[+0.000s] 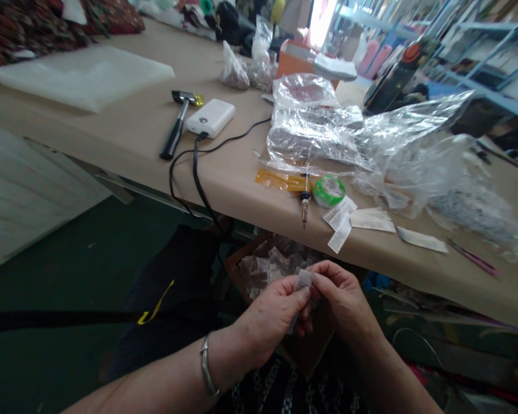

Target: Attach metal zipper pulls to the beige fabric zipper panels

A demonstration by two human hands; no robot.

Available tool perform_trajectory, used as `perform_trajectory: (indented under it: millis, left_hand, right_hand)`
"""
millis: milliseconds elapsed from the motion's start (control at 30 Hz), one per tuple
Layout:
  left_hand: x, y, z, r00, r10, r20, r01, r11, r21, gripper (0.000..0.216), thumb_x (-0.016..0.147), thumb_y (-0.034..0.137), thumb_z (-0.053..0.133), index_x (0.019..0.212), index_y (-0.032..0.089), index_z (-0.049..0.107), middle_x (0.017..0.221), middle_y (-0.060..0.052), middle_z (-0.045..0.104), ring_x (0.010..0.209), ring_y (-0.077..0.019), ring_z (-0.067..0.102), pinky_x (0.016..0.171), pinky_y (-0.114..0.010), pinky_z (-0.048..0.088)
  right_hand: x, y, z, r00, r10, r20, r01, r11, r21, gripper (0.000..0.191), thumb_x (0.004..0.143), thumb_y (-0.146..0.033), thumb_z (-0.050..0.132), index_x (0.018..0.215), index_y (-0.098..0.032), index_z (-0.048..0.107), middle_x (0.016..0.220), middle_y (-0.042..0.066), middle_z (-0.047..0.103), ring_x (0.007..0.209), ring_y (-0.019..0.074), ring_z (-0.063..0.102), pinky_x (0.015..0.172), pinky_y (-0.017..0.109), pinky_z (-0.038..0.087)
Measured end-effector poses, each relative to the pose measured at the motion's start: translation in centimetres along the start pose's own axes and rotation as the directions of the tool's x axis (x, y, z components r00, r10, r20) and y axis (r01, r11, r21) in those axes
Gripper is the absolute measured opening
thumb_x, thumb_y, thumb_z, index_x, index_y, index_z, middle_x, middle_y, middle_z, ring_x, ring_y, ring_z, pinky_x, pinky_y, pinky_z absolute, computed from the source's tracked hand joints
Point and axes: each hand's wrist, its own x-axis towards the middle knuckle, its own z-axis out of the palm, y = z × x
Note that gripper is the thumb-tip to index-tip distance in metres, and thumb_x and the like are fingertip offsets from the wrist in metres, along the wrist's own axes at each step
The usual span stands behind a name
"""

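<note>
My left hand [273, 315] and my right hand [342, 299] meet in front of me, below the table edge. Both pinch one small clear packet [303, 280] between thumbs and fingers. A metal bangle sits on my left wrist. Just beyond my hands a brown cardboard box [259, 265] holds several similar small packets. On the table edge above lie a soldering iron [304, 202], a green roll of wire [328, 191] and a few white paper labels [343, 223].
A beige table [138, 132] carries a hammer [176, 125], a white power bank [210, 117] with a black cable hanging down, crumpled clear plastic bags [371, 144], an orange box [297, 57], and a white foam sheet [82, 75]. Pink tweezers [472, 257] lie at right.
</note>
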Motion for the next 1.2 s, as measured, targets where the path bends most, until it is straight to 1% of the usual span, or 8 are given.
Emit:
perform_trajectory:
  millis: [100, 200, 333, 500, 667, 867, 1067, 1200]
  left_hand:
    - [0.4, 0.2, -0.5, 0.999, 0.041, -0.025, -0.039, 0.997, 0.067, 0.03, 0.086, 0.04, 0.049, 0.069, 0.016, 0.05, 0.057, 0.002, 0.048, 0.051, -0.0088, 0.046, 0.05, -0.021, 0.033]
    - [1.1, 1.0, -1.1, 0.982, 0.182, -0.042, -0.168, 0.958, 0.233, 0.026, 0.087, 0.035, 0.05, 0.072, 0.015, 0.055, 0.064, 0.001, 0.053, 0.059, -0.0096, 0.048, 0.056, -0.022, 0.037]
    - [1.8, 2.8, -1.8, 0.896, 0.439, -0.061, -0.341, 0.771, 0.538, 0.017, 0.086, 0.027, 0.052, 0.081, 0.015, 0.063, 0.079, -0.002, 0.063, 0.075, -0.012, 0.054, 0.07, -0.023, 0.041]
    - [2.8, 4.8, -2.2, 0.799, 0.595, -0.087, -0.376, 0.607, 0.7, 0.017, 0.086, 0.025, 0.051, 0.079, 0.016, 0.064, 0.071, 0.001, 0.062, 0.066, -0.01, 0.054, 0.063, -0.021, 0.041]
    - [3.9, 5.5, -2.7, 0.755, 0.654, -0.052, -0.371, 0.49, 0.789, 0.019, 0.087, 0.025, 0.05, 0.075, 0.017, 0.063, 0.069, 0.002, 0.062, 0.062, -0.0094, 0.054, 0.06, -0.021, 0.04]
    - [4.2, 5.9, -2.8, 0.719, 0.695, -0.026, -0.394, 0.438, 0.808, 0.017, 0.087, 0.026, 0.05, 0.082, 0.018, 0.065, 0.074, 0.001, 0.065, 0.066, -0.0102, 0.057, 0.064, -0.021, 0.041]
    - [4.3, 6.0, -3.0, 0.748, 0.664, -0.017, -0.378, 0.447, 0.811, 0.021, 0.088, 0.027, 0.049, 0.078, 0.018, 0.064, 0.07, 0.0, 0.064, 0.063, -0.0106, 0.056, 0.062, -0.021, 0.041]
    - [4.4, 6.0, -3.1, 0.749, 0.662, -0.01, -0.366, 0.426, 0.827, 0.021, 0.089, 0.027, 0.047, 0.078, 0.018, 0.063, 0.069, 0.001, 0.062, 0.063, -0.0102, 0.054, 0.062, -0.021, 0.039]
  right_hand:
    - [0.5, -0.6, 0.6, 0.999, -0.036, -0.008, 0.035, 0.999, -0.037, 0.019, 0.077, -0.034, 0.066, 0.075, -0.016, 0.059, 0.062, -0.003, 0.057, 0.05, 0.0074, 0.05, 0.049, 0.02, 0.041]
    - [1.3, -1.5, 1.1, 0.99, -0.137, -0.029, 0.132, 0.984, -0.121, 0.017, 0.076, -0.032, 0.064, 0.073, -0.016, 0.059, 0.064, -0.002, 0.057, 0.054, 0.0087, 0.05, 0.052, 0.02, 0.042]
    - [2.5, -2.4, 1.3, 0.952, -0.291, -0.091, 0.245, 0.907, -0.342, 0.014, 0.076, -0.03, 0.061, 0.072, -0.017, 0.059, 0.062, -0.004, 0.053, 0.056, 0.0088, 0.046, 0.053, 0.02, 0.038]
    - [3.6, -3.3, 1.4, 0.935, -0.342, -0.091, 0.267, 0.85, -0.454, 0.017, 0.079, -0.033, 0.057, 0.072, -0.017, 0.057, 0.059, -0.004, 0.053, 0.055, 0.0097, 0.046, 0.053, 0.022, 0.038]
    - [4.5, -3.5, 1.4, 0.909, -0.402, -0.106, 0.302, 0.814, -0.497, 0.016, 0.08, -0.033, 0.055, 0.073, -0.018, 0.057, 0.059, -0.003, 0.055, 0.055, 0.0106, 0.049, 0.055, 0.022, 0.04]
    - [5.2, -3.6, 1.3, 0.897, -0.436, -0.08, 0.324, 0.769, -0.551, 0.016, 0.082, -0.033, 0.055, 0.074, -0.019, 0.057, 0.061, -0.003, 0.056, 0.056, 0.0111, 0.05, 0.055, 0.023, 0.041]
    - [5.2, -3.4, 1.2, 0.888, -0.454, -0.075, 0.334, 0.749, -0.573, 0.014, 0.082, -0.031, 0.055, 0.075, -0.019, 0.057, 0.061, -0.003, 0.057, 0.057, 0.0115, 0.052, 0.056, 0.023, 0.042]
    - [5.3, -3.5, 1.2, 0.881, -0.469, -0.064, 0.355, 0.744, -0.566, 0.015, 0.083, -0.031, 0.054, 0.074, -0.02, 0.057, 0.061, -0.003, 0.057, 0.056, 0.0116, 0.052, 0.056, 0.023, 0.042]
